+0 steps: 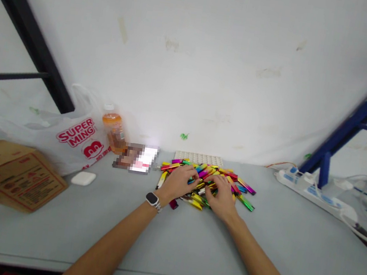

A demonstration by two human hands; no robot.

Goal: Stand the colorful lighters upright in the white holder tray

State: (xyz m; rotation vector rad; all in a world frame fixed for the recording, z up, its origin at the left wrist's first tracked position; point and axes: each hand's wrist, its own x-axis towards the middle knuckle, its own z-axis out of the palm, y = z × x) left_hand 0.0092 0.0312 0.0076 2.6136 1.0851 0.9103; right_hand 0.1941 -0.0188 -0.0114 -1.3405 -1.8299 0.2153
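Observation:
A heap of shiny, slim metallic sticks [197,200], in yellow, green, red, purple and blue, lies on the grey table; they look like lighters, but they are too small to tell for sure. My left hand [182,182] rests over the heap's left side, fingers curved and thumb apart from them. Facing it, my right hand [223,196] lies on the right side of the heap in a similar bent shape. Both sets of fingertips touch the sticks, and I make out nothing gripped in either hand. Just behind the heap sits a pale tray with rows of small holes [198,157].
On the left stand an open cardboard box [25,178], a white plastic bag [76,140], an orange drink bottle [114,129] and a small white case [83,178]. A blurred-out flat item [137,157] lies nearer the heap. A power strip [316,194] runs along the right.

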